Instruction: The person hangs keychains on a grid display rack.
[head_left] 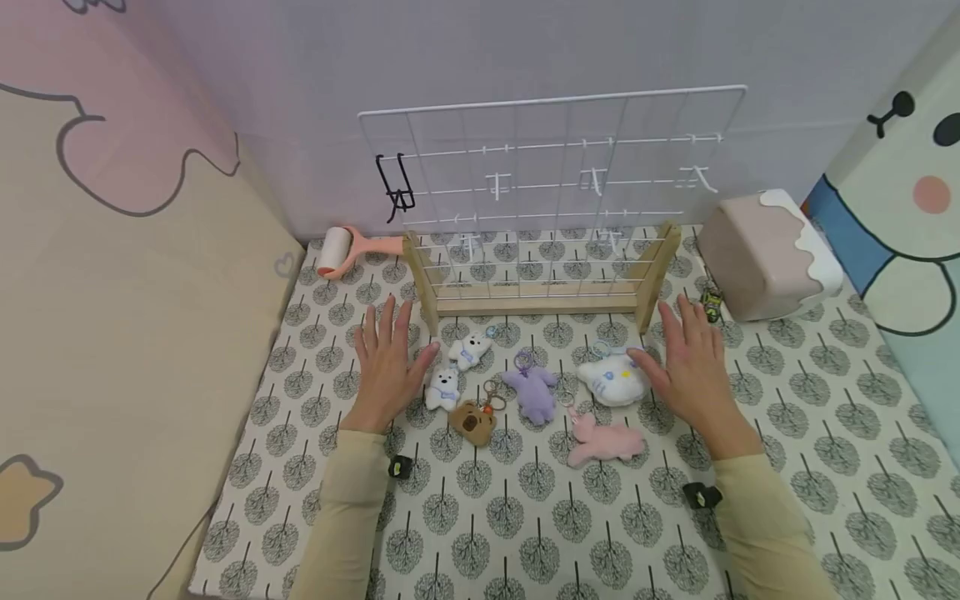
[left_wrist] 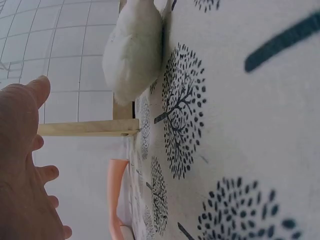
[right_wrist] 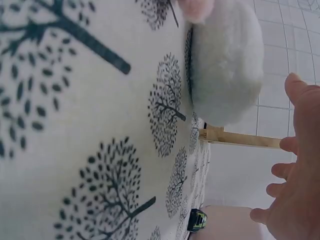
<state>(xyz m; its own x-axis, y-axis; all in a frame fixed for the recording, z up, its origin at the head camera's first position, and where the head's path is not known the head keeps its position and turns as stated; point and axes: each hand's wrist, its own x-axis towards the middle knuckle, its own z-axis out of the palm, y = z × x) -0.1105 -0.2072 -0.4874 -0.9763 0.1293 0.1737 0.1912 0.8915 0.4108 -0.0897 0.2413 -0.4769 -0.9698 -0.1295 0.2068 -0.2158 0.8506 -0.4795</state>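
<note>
My left hand hovers palm down with fingers spread, left of two white bear keychains. My right hand is spread the same way, its thumb close to a white cat-face plush keychain. Both hold nothing. Between them lie a brown bear keychain, a purple plush keychain and a pink plush keychain. In the left wrist view, a white plush sits beyond the thumb; the right wrist view shows the white plush near that thumb.
Behind the plushes stands a white wire grid rack on wooden feet, with several white hooks and a black hook. A lint roller lies at back left. A pink-and-white box and a small dark green item are at right.
</note>
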